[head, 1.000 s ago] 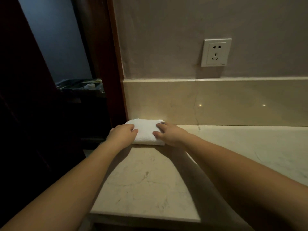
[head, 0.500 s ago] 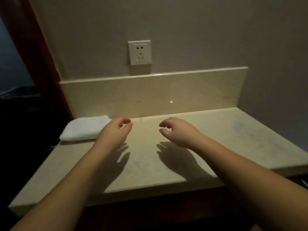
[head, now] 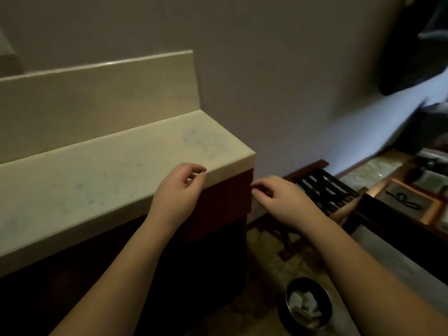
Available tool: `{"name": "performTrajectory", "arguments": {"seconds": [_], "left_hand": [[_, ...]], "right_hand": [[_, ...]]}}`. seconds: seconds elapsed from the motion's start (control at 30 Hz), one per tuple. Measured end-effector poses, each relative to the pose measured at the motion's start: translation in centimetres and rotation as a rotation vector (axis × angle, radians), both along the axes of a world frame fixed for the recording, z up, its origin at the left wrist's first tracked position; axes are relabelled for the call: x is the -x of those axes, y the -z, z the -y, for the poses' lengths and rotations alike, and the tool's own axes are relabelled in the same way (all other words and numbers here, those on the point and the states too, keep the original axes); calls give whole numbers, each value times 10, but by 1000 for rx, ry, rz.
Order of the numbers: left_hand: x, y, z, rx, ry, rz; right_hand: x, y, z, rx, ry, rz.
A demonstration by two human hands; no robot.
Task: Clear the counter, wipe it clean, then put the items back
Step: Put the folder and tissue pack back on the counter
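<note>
Setting: probably a hotel room, dimly lit. Evidence: marble counter (head: pixel 101 170) with backsplash (head: pixel 97 103), folding luggage rack (head: pixel 324 187) (dark straps), small waste bin (head: pixel 305 304) on floor.

the pale marble counter top (head: pixel 101 175) is bounded at its back by a raised marble backsplash (head: pixel 97 103). beyond the counter's right end, the floor is occupied by a dark slatted wooden rack (head: pixel 324 190), and below it by a round black bin (head: pixel 306 304) holding crumpled paper.

No readable text or labels appear anywhere.
</note>
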State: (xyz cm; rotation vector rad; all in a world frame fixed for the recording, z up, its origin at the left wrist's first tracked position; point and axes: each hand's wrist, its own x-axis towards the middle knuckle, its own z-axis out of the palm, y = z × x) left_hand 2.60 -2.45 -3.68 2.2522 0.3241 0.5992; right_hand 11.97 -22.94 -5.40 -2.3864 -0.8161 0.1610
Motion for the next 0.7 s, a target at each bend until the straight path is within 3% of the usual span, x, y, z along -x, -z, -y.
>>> {"name": "performTrajectory", "arguments": {"seconds": [0.23, 0.7], "left_hand": [[-45, 49, 98, -155, 208, -221], [-174, 169, 226, -213, 703, -502]], "right_hand": [[5, 61, 115, 77, 258, -102], [-29, 163, 265, 240, 597, -365]]}}
